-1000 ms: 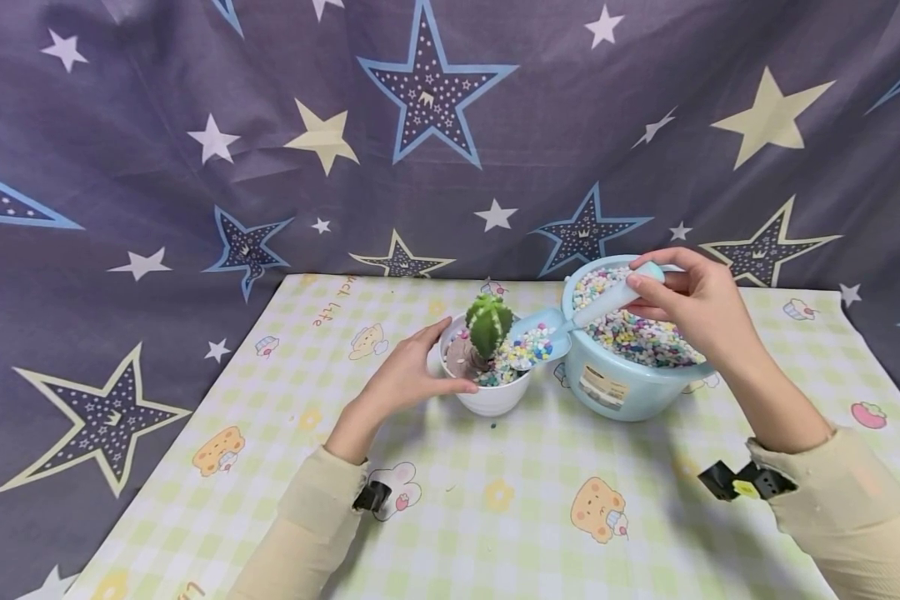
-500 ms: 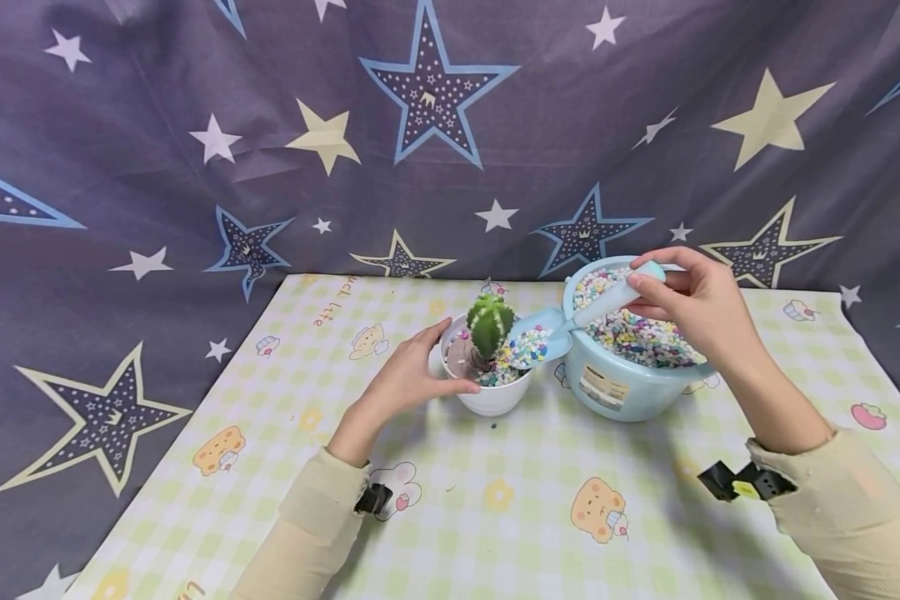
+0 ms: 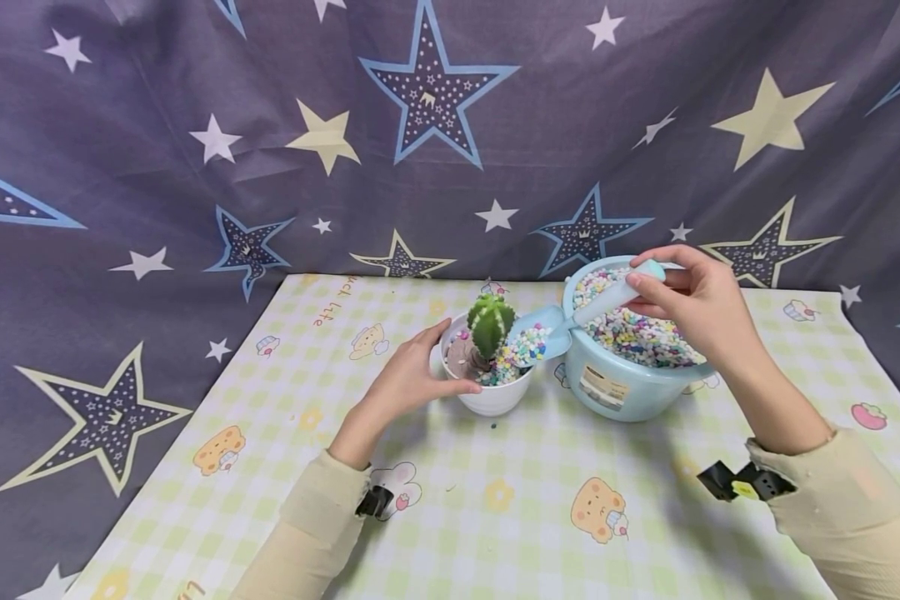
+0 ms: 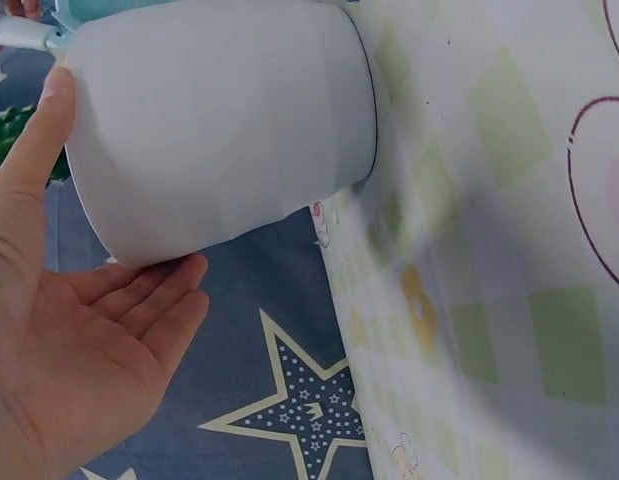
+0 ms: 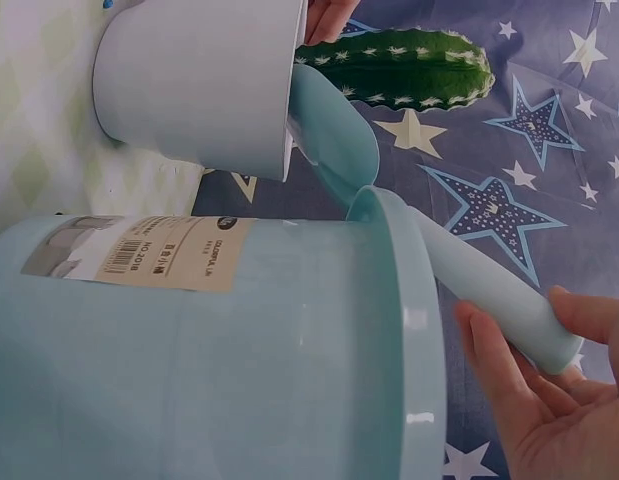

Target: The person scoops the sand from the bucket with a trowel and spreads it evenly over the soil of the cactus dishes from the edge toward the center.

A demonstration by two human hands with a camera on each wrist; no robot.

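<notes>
A white flower pot stands on the table with a green cactus and brown soil in it, colourful pebbles lying at its right side. My left hand grips the pot's left side, thumb at the front of the rim and fingers behind. Between finger and thumb, my right hand pinches the handle end of a light blue scoop. The scoop's blade, bearing some pebbles, tilts down over the pot's right rim. Its neck lies at the rim of a blue bucket.
Many pastel pebbles fill the bucket, which stands just right of the pot. A checked cloth with cartoon prints covers the table. Behind hangs a dark curtain with stars.
Pebbles have slid down the scoop into the pot, leaving fewer on the blade and more beside the cactus. Both hands stay almost where they were.
</notes>
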